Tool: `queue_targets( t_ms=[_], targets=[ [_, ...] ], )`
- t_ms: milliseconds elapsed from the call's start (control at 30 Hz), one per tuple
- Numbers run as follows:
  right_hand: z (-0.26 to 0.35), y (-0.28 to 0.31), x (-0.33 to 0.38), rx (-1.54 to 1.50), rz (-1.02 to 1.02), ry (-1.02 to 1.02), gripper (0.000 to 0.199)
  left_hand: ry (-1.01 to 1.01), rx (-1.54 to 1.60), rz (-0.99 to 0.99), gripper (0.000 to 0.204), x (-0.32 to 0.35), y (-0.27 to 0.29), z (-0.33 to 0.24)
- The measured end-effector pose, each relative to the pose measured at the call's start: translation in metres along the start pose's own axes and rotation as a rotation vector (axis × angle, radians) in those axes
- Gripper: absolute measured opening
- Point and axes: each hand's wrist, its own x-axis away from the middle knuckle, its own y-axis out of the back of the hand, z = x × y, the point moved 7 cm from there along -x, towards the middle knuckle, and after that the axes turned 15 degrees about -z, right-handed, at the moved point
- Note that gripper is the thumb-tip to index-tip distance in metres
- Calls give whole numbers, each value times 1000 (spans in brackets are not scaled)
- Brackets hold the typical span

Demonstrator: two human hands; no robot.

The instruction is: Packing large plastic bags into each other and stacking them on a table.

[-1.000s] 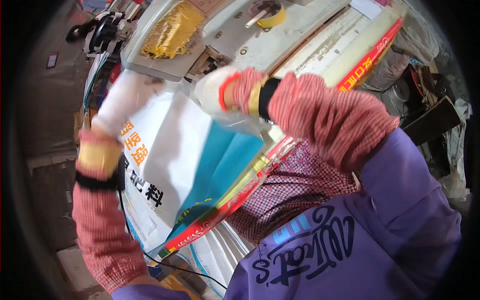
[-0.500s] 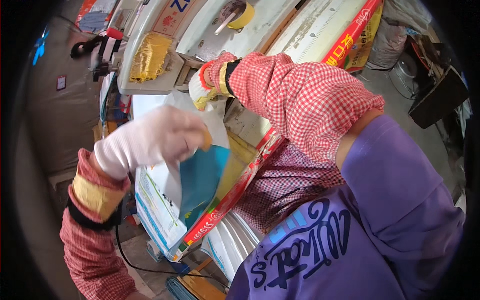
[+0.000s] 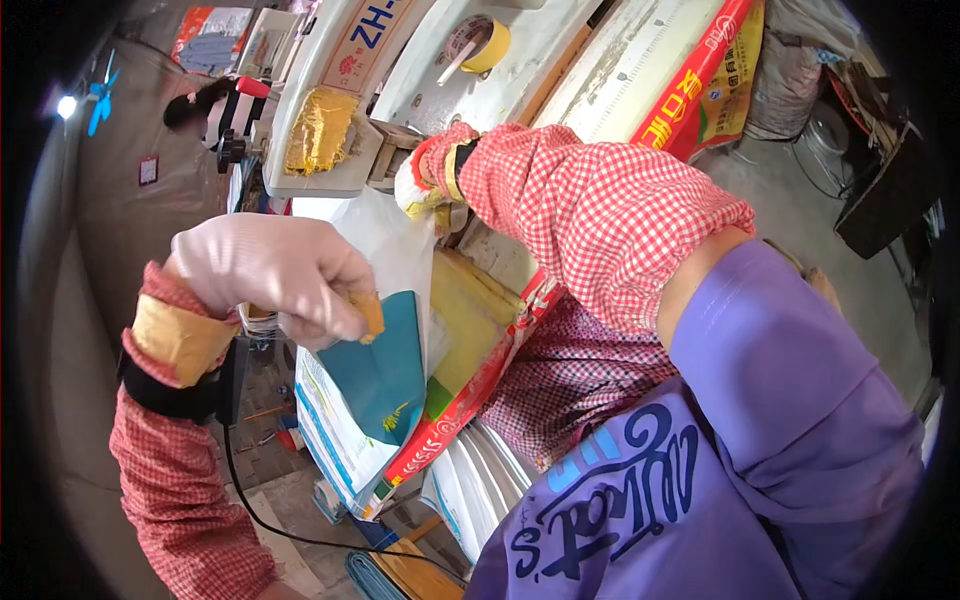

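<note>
My left hand (image 3: pixel 270 265), in a white glove with a yellow covering on a fingertip, is closed at the upper edge of a teal printed bag (image 3: pixel 380 375). The bag's white, blue-striped part hangs below. Behind it rises a translucent plastic liner (image 3: pixel 385 240). My right hand (image 3: pixel 418 195), gloved in white and yellow, is curled at the liner's upper right corner, beside the pale machine (image 3: pixel 300 160). My forearm and the angle hide most of its fingers. A yellowish folded sheet (image 3: pixel 470 320) lies right of the teal part.
A red printed strip (image 3: pixel 440 435) edges the work surface near my apron. A yellow tape roll (image 3: pixel 490 47) sits in the machine's tray. White sheets (image 3: pixel 485 475) stand below. A black cable (image 3: pixel 290 535) hangs from my left wrist. Another person (image 3: pixel 225 110) is at far left.
My left hand has moved left and slightly down, and the teal part has shifted with it. The view has turned a little; my right hand stays by the machine.
</note>
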Motion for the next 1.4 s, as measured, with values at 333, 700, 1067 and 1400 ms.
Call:
queue_targets(
  t_ms=[333,700,1067,1400],
  targets=[
    [4,-3,-4,5,-94,-40,27,-256,-117,105,44,-55,-39,-3],
    [21,3,7,0,-225,-50,24,-405,-950,138,21,57,-129,12],
    [38,-41,156,66,-350,-425,22,-734,-479,-63,25,-13,-144,-74],
    [66,-30,34,115,-461,-42,40,-736,-419,-143,27,-19,-142,-73]
  ],
)
